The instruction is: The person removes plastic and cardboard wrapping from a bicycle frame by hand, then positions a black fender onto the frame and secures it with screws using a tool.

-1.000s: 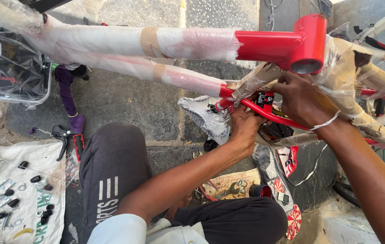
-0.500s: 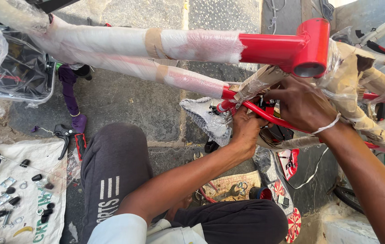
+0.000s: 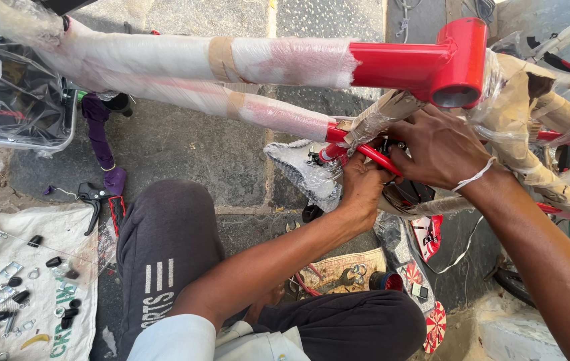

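Observation:
A red bicycle frame (image 3: 405, 63), mostly wrapped in clear plastic and brown tape, stretches across the top of the head view. My left hand (image 3: 362, 187) grips a thin red tube (image 3: 380, 159) low on the frame, beside a plastic-wrapped part (image 3: 301, 170). My right hand (image 3: 442, 150), with a white band at the wrist, is curled over the black parts just right of that tube, under the red head tube (image 3: 462, 63). What the right fingers hold is hidden.
A white sack cloth (image 3: 27, 287) at lower left carries several small nuts, bolts and black caps. A black brake lever (image 3: 101, 200) lies on the stone floor. My knee in grey trousers (image 3: 164, 247) is below. A bicycle wheel (image 3: 532, 281) sits at right.
Both hands stay on the same spot of the frame; the fingers have shifted only slightly around the thin red tube.

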